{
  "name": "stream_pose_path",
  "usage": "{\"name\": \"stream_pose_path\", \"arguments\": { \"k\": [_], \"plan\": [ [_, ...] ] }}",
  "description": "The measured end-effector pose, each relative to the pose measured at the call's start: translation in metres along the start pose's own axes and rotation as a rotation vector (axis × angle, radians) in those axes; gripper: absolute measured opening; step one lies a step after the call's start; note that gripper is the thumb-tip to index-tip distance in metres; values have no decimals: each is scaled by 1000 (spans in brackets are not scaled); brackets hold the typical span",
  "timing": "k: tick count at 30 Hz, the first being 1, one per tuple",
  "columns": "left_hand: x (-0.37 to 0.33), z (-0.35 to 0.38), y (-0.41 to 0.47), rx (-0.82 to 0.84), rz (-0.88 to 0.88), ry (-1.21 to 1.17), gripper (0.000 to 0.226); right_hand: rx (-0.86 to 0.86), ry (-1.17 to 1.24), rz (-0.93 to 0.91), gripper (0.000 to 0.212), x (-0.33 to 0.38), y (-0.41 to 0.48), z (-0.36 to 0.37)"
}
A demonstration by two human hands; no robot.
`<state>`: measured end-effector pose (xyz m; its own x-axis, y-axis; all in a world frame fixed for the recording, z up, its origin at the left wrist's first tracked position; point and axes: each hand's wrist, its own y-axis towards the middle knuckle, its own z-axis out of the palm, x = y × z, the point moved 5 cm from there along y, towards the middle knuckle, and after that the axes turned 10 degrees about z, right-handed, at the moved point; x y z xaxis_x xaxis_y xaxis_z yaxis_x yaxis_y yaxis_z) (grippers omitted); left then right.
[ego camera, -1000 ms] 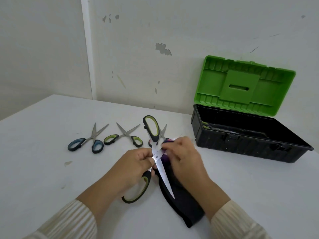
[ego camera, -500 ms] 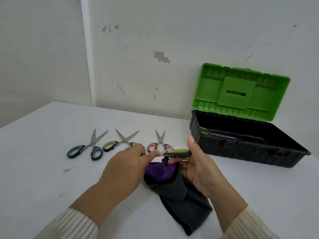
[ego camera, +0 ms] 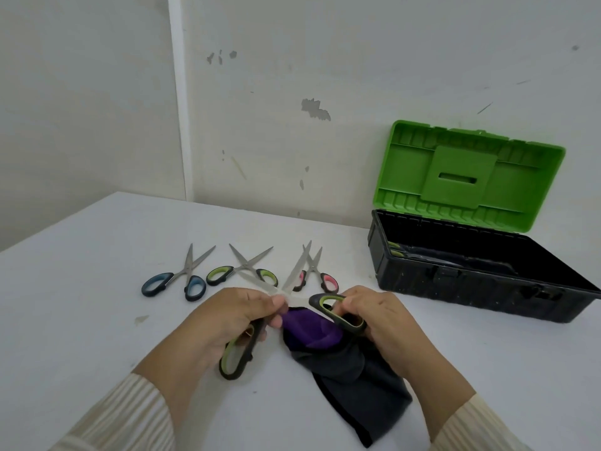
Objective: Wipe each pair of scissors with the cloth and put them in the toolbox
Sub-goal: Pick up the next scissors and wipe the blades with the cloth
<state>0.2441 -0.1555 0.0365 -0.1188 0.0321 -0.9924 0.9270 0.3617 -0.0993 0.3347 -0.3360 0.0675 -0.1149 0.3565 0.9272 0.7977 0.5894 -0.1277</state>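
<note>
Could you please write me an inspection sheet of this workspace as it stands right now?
Surface: white table, a few small marks.
Job's things: large green-handled scissors held open over the dark cloth; blue-handled scissors, green-handled scissors and pink-handled scissors lie in a row behind; black toolbox open, green lid up, something green-handled inside.
Clutter: nothing seen.
Grippers: left hand grips one handle, fingers near the pivot; right hand grips the other handle.
Cables: nothing seen.
Surroundings: pale wall with chipped paint.
</note>
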Motion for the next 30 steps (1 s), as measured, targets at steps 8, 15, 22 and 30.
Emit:
{"name": "stream_pose_path", "arguments": {
  "k": [8, 15, 22, 30],
  "plan": [
    [-4, 14, -7, 19, 36, 46, 23, -605, -19, -165, 27, 6, 3, -42],
    [-4, 30, -8, -11, 156, 218, 28, -294, -581, -420, 24, 17, 0, 35],
    [-7, 31, -8, -11, 223, 327, 34, -331, -527, -419, 20, 19, 1, 35],
    [-6, 30, -6, -3, 202, 393, 34, -356, -495, -389, 19, 12, 7, 31]
  ]
}}
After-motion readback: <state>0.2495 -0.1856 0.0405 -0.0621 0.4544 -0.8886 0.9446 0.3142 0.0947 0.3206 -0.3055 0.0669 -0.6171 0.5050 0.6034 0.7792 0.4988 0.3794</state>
